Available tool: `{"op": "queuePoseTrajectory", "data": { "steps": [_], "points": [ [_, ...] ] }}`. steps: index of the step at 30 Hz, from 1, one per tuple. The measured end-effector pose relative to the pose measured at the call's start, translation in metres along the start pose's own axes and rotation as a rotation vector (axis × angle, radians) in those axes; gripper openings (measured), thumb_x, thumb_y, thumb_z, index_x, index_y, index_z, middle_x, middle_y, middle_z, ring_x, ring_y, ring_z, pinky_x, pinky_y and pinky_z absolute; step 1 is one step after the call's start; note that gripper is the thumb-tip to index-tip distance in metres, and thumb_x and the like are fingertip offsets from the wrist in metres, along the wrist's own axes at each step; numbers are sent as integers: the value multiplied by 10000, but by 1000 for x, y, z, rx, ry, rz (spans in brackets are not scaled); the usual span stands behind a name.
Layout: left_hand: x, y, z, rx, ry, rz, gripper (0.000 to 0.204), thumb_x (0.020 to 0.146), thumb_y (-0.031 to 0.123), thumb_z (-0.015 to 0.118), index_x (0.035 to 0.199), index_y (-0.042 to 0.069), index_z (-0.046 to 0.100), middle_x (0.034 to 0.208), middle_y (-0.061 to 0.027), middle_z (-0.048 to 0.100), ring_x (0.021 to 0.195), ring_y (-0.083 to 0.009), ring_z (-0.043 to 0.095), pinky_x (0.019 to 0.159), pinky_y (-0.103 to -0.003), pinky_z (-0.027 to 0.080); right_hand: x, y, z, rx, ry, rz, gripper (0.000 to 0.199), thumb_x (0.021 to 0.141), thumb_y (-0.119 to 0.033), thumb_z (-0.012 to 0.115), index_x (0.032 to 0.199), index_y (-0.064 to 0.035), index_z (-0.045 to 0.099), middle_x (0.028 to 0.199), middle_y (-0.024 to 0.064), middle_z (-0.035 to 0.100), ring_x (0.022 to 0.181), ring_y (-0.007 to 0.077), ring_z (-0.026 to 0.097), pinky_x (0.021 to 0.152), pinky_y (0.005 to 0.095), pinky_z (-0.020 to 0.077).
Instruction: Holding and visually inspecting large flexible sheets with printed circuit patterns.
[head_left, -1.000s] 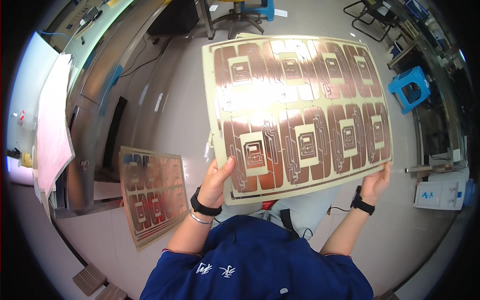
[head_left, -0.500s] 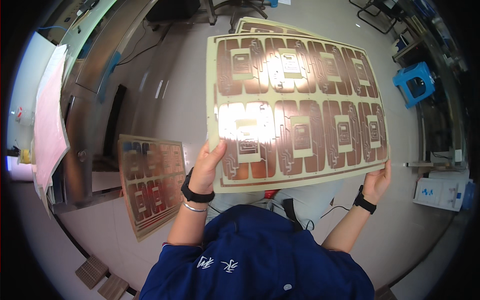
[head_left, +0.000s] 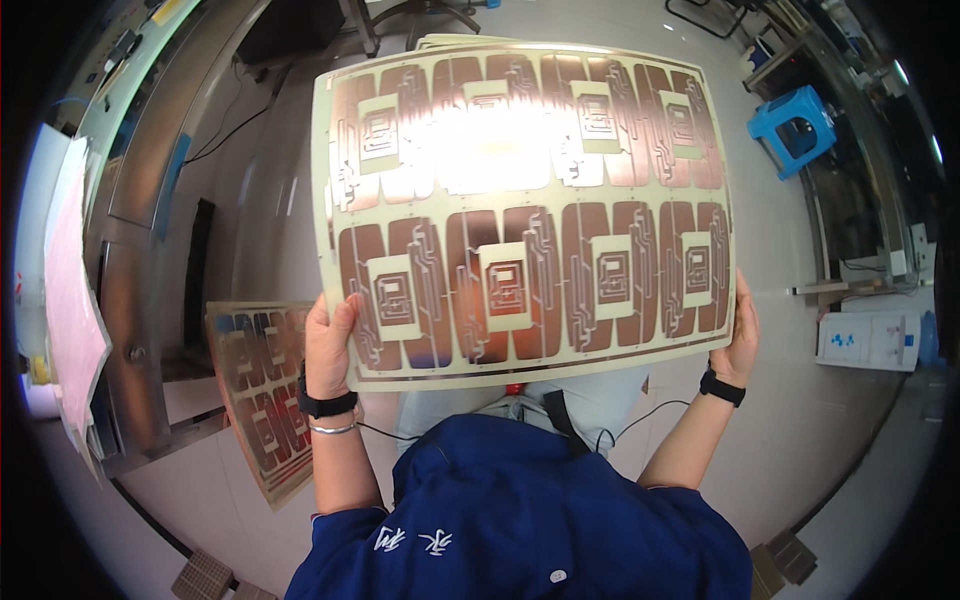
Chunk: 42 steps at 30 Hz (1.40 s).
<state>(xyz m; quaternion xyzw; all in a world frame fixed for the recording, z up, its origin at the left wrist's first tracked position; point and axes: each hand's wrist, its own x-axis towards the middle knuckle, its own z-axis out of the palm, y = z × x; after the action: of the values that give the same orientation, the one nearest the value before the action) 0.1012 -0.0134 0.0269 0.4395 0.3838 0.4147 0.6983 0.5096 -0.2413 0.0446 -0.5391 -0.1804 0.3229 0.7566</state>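
Note:
A large printed circuit board panel (head_left: 545,285), pale yellow with two rows of copper patterns, is held up in front of me by both hands. My left hand (head_left: 330,345) grips its lower left edge, thumb on the face and the other fingers mostly hidden behind it. At the lower right edge, my right hand (head_left: 738,330) is closed on the panel, its fingers partly out of sight. Bright glare washes out part of the upper row. Behind the far edge shows a strip of another pale panel (head_left: 465,41).
A similar copper panel (head_left: 262,400) stands tilted at my left, beside a metal cabinet (head_left: 140,300). Pink sheets (head_left: 75,310) hang near the left bench. To the right are a blue stool (head_left: 793,130) and a white box (head_left: 868,340). A thin cable (head_left: 650,410) runs by my legs.
Both hands have carried the panel to the left, and it lies at a slightly different tilt. The glare has shifted from the left side to the upper row.

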Motion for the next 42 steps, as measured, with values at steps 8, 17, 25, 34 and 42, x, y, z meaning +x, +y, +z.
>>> {"op": "queuePoseTrajectory", "data": {
  "steps": [8,17,25,34,42],
  "points": [
    [5,-8,-16,-24,-20,-50,420,875,294,587,1138,-23,508,972,-40,619,825,-76,577,725,-210,475,0,-17,18,-230,-96,12,410,920,-205,467,1201,93,479,1114,141,583,988,168,570,848,271,447],
    [9,-18,-31,42,-44,-48,421,876,314,581,1150,6,496,986,-43,620,831,-79,587,713,-210,483,1,-26,19,-201,-142,27,471,904,-247,518,1214,103,465,1144,148,570,1017,177,559,872,276,432],
    [6,-6,-13,-22,-26,-37,483,868,311,590,1202,-11,457,1009,-71,620,842,-108,604,755,-237,491,3,-4,-1,-76,-213,252,417,888,-229,542,1174,69,491,1057,89,591,928,131,564,812,261,449],
    [14,14,48,-1170,-232,251,443,945,387,389,1187,33,499,1181,-106,556,1102,-201,512,969,-390,406,9,26,0,419,-404,111,291,910,-153,510,1145,18,498,983,50,591,884,132,574,793,264,462],
    [-16,3,143,-753,-169,25,346,908,118,502,1242,51,437,1225,-95,515,1158,-223,474,979,-387,399,-46,37,124,437,-442,413,334,911,-131,499,1214,0,449,1196,95,525,1069,193,531,920,342,430]
  ]
}}
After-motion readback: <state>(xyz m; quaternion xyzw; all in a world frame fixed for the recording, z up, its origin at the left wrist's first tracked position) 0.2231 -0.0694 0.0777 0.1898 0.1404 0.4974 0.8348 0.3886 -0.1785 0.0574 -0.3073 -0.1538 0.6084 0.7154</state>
